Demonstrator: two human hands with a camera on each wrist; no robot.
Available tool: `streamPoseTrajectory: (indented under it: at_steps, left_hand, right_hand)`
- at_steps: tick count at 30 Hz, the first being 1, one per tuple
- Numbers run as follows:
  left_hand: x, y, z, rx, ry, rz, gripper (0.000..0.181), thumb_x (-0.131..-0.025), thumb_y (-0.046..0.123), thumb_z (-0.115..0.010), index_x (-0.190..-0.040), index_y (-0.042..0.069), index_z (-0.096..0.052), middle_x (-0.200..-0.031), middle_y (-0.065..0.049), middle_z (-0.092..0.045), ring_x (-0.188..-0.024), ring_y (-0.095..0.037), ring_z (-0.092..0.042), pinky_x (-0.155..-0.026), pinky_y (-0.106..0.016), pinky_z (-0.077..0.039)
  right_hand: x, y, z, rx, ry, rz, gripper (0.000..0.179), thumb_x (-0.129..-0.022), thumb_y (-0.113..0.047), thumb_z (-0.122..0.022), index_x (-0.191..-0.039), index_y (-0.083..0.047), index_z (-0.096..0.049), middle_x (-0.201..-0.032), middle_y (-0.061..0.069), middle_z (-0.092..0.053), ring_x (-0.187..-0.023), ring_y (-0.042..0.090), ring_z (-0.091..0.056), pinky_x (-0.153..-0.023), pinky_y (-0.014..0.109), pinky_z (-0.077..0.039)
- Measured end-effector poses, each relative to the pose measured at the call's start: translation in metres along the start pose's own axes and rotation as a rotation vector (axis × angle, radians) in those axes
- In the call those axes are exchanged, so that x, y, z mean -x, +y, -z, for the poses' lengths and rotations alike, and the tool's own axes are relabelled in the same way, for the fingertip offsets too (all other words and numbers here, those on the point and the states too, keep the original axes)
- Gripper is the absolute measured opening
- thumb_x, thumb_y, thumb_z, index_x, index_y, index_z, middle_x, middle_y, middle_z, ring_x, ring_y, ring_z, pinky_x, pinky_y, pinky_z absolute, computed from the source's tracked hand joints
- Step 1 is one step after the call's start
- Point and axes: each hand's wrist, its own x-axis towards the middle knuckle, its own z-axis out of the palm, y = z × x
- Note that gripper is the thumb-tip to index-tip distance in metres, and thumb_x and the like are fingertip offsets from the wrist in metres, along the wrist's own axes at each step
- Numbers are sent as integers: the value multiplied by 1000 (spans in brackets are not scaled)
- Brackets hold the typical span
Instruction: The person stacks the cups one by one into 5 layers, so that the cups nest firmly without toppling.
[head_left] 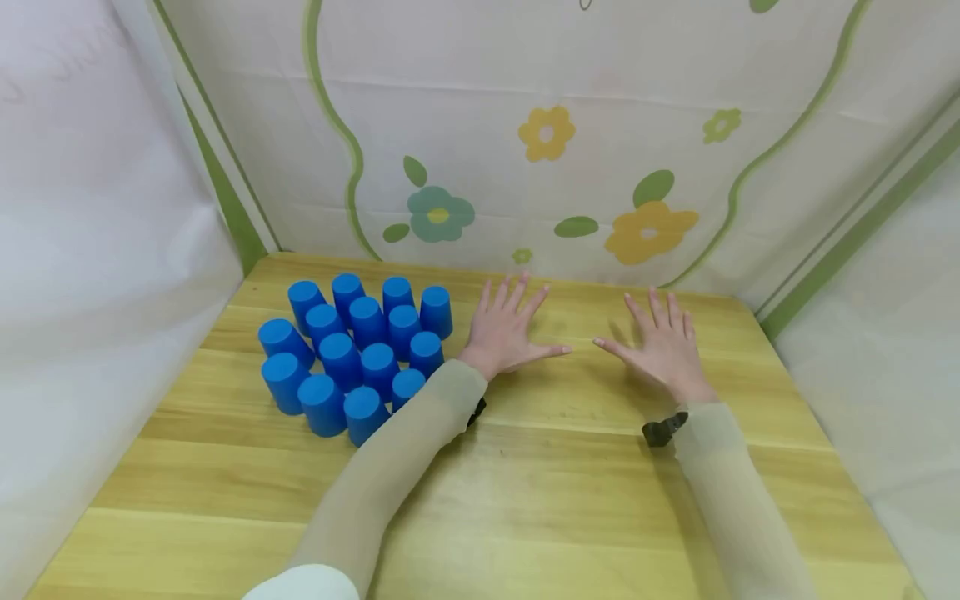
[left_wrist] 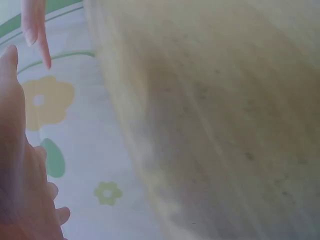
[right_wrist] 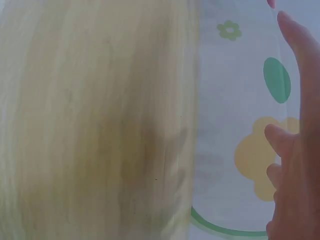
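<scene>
Several blue cups (head_left: 341,360) stand upside down in a close group on the left part of the wooden table. My left hand (head_left: 504,333) hovers just right of that group, fingers spread and palm down, holding nothing. Farther right, my right hand (head_left: 667,350) is held over the table in the same way, its fingers spread and its grasp empty. The two thumbs point toward each other with a gap between them. In the left wrist view the left hand (left_wrist: 25,165) shows at the left edge; the right wrist view has the right hand (right_wrist: 295,165) at its right edge.
The wooden table (head_left: 525,500) meets a white cloth (head_left: 480,108) printed with flowers along its back edge. White cloth walls (head_left: 97,250) rise on the left and right sides. A dark strap with a small device (head_left: 663,429) sits on the right wrist.
</scene>
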Motion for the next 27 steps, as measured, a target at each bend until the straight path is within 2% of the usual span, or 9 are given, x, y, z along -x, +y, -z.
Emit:
streamPoseTrajectory:
  at_steps: [3,7,11,14,18,21,27]
  left_hand:
    - [1,0,6,6,29,0,112,-75,100,-18,-164,34,1,-169,-6,7,-154,-32,-3,-122,-56,0]
    - [5,2,18,64,61,-7,113,-75,100,-21,-164,34,2,-169,-6,7,-154,-30,-1,-122,-53,5]
    - [15,5,36,114,98,-15,113,-76,99,-25,-164,34,4,-170,-6,6,-154,-28,-1,-121,-51,7]
    - [25,7,52,149,128,-28,114,-76,98,-29,-164,33,5,-170,-6,6,-155,-28,-3,-122,-48,7]
    - [37,3,70,208,164,-47,118,-76,96,-38,-165,29,-1,-170,-7,2,-155,-26,-5,-122,-45,5]
    - [44,-4,80,267,197,-57,120,-75,94,-45,-166,25,-7,-170,-7,-3,-154,-26,-8,-123,-46,-2]
    - [62,-21,92,417,300,-73,117,-76,85,-62,-163,17,-23,-168,-9,-16,-150,-31,-25,-117,-53,-30]
  right_hand:
    - [-1,-2,2,-9,24,11,101,-90,-79,-48,-165,-23,-11,-167,8,14,-150,33,22,-116,58,16]
    - [-2,-7,6,-34,50,27,104,-88,-78,-52,-165,-18,-15,-168,12,9,-151,37,15,-117,66,6]
    - [-3,-14,12,-62,75,48,106,-87,-77,-57,-165,-17,-16,-169,15,2,-152,39,9,-116,70,-3]
    - [-4,-21,17,-100,88,63,107,-86,-75,-61,-165,-18,-15,-169,15,-1,-153,40,3,-116,70,-5]
    - [-2,-33,23,-169,108,87,107,-86,-70,-66,-165,-17,-17,-169,13,-5,-153,39,-3,-117,68,-8]
    - [-1,-42,25,-221,135,104,105,-85,-68,-69,-164,-16,-22,-169,11,-9,-153,36,-7,-117,68,-11]
    - [1,-60,26,-329,169,137,102,-83,-64,-76,-161,-15,-32,-168,6,-19,-153,32,-14,-115,69,-18]
